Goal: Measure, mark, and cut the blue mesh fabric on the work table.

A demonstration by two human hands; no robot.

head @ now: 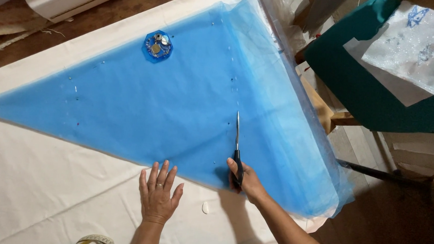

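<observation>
At the near edge of the head view, the right hand [244,176] grips the black handles of the scissors [236,147], fingers closed through the loops. The blades appear closed or nearly so; their long axis runs from the hand straight toward the far side, tip pointing away from the person, lying on the blue sheer fabric [168,104]. This fabric is spread as a wide triangle over the white cloth [32,186] covering the desk, its long edge running left to right along the near side. The left hand [158,194] lies flat and released, fingers spread, palm down on the white cloth, fingertips touching the fabric's near edge, just left of the scissors. The right hand is therefore the nearer to the blades. Far left of the blade line, a round blue pin holder [157,46] rests on the fabric. A yellow tape measure [94,241] lies near the left forearm.
</observation>
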